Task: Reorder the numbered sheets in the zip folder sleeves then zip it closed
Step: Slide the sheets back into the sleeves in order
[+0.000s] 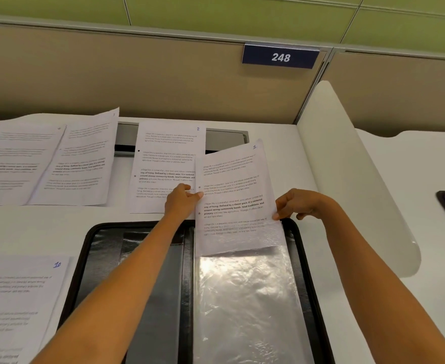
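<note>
The sheets (pixel 233 179) are matt white paper. The folder (pixel 304 258) looks like glossy black leather, its sleeve (pixel 247 298) crinkled, shiny clear plastic. The bench (pixel 347 298) is smooth white.

Left hand (pixel 183 203) and right hand (pixel 297 203) pinch a sheet (pixel 231 179) (bottom edge inside the sleeve (pixel 247 298)).

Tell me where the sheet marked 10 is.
Head view, lower left: sheet 10 lies flat on the desk, just left of the open folder.
</note>
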Demonstrator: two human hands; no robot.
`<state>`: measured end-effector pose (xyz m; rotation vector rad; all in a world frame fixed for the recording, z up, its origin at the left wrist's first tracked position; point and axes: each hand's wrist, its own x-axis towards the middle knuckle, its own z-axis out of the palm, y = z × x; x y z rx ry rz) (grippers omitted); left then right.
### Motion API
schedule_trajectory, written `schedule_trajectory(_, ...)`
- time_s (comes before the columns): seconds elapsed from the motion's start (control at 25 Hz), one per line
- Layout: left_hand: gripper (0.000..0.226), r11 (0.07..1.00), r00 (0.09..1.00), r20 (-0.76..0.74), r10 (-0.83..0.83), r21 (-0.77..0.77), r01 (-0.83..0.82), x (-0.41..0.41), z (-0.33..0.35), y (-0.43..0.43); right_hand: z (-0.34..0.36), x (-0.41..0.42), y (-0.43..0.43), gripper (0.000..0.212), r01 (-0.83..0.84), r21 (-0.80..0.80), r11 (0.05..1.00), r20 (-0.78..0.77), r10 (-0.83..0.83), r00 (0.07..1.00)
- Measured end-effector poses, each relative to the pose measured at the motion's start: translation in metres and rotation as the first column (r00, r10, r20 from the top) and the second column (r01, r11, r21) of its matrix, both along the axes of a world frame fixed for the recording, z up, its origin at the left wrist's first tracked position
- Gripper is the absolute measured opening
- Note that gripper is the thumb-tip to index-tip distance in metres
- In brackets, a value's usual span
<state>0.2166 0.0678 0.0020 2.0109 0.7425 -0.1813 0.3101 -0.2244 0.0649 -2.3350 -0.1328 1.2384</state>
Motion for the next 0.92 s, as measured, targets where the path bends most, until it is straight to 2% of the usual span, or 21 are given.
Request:
schedule_trajectory(0.16,0.052,0.997,0.999,0.047,-0.016,-0.07,0.019,0.007,-0.001,0.002,-0.004,-0.004,-0.007,0.022,0.031,0.085,0.996,0.011,-0.033,0.999)
schedule_trajectory(0.28,0.049,0.966,0.995,0.067,0.08,-0.25,-0.061,0.013,-0.001,0.001,-0.007,-0.01,-0.013,0.018,0.036,0.152,0.988,0.018,-0.039,0.999)
schedule_trajectory(0.36,0.037,0.945,0.992,0.079,0.097,-0.319,-0.067,0.014,-0.002,0.002,-0.009,-0.012,-0.015,0.018,0.049,0.166,0.985,0.029,-0.055,0.998)
schedule_trajectory(0.44,0.03,0.939,0.993,0.093,0.075,-0.341,-0.039,0.012,-0.002,0.004,-0.01,-0.011,-0.014,0.021,0.103,0.177,0.979,0.054,-0.114,0.992)
schedule_trajectory(0.6,0.03,0.925,0.996,0.09,0.027,-0.38,0.009,0.003,0.004,0.004,-0.013,-0.005,-0.002,0.028,0.286,0.244,0.927,0.088,-0.314,0.945)
schedule_trajectory(0.72,0.03,0.912,0.997,0.08,0.007,-0.41,0.026,-0.003,0.005,0.004,-0.019,-0.003,0.013,0.032,0.313,0.202,0.928,0.076,-0.334,0.94)
schedule_trajectory(0.8,0.028,0.91,0.995,0.096,0.023,-0.414,0.019,-0.007,0.005,0.002,-0.022,-0.004,0.023,0.028,0.335,0.22,0.916,0.098,-0.362,0.927)
schedule_trajectory(0.92,0.025,0.889,0.985,0.148,0.092,-0.459,-0.014,-0.013,0.006,-0.001,-0.017,-0.006,0.029,0.011,0.335,0.324,0.885,0.148,-0.397,0.906)
